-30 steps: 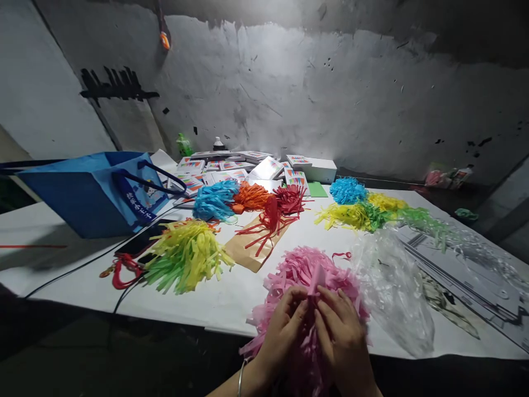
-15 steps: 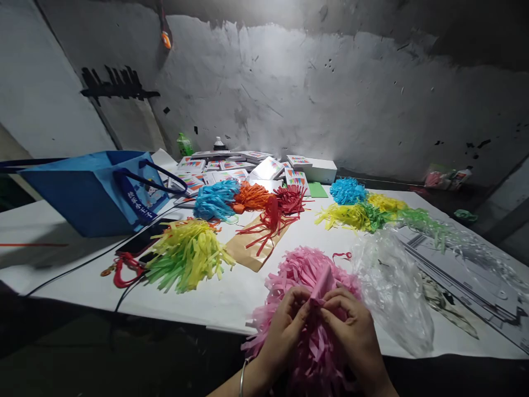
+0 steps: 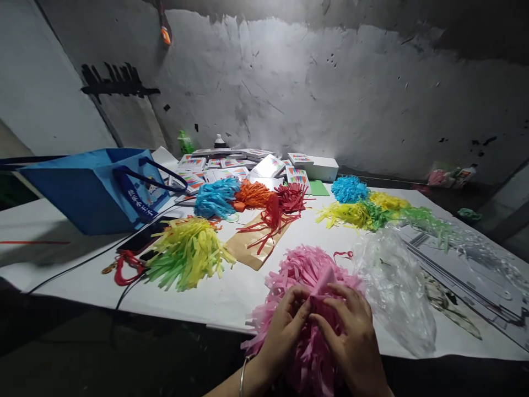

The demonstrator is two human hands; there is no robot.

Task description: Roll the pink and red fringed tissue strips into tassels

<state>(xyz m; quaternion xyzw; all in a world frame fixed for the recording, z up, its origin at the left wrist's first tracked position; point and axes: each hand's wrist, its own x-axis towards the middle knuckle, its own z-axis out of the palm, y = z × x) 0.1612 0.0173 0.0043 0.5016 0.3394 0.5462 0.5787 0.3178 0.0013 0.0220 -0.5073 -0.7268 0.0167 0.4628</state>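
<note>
A large bunch of pink tissue-paper tassels (image 3: 308,264) lies at the table's front edge, its strips hanging over toward me. My left hand (image 3: 287,322) pinches a folded pink strip that stands up from the middle of the bunch. From the other side, my right hand (image 3: 351,331) has its fingers bent around the same pink paper, thumb near the left hand's fingertips. The exact grip between the fingertips is partly hidden. To the left lies a yellow and green tassel bunch (image 3: 188,253). A clear plastic bag (image 3: 394,292) rests crumpled just right of my right hand.
A blue tote bag (image 3: 82,193) stands at the left, near a black cable and a red cord (image 3: 127,268). Blue, orange and red tassels (image 3: 291,197) lie mid-table, partly on brown paper (image 3: 256,251). Behind are several printed packs (image 3: 266,167). More tassels (image 3: 349,189) sit at right.
My right hand has shifted slightly, its thumb sliding left and its fingers loosening around the pink paper. The left hand keeps its pinch. The view has moved a little.
</note>
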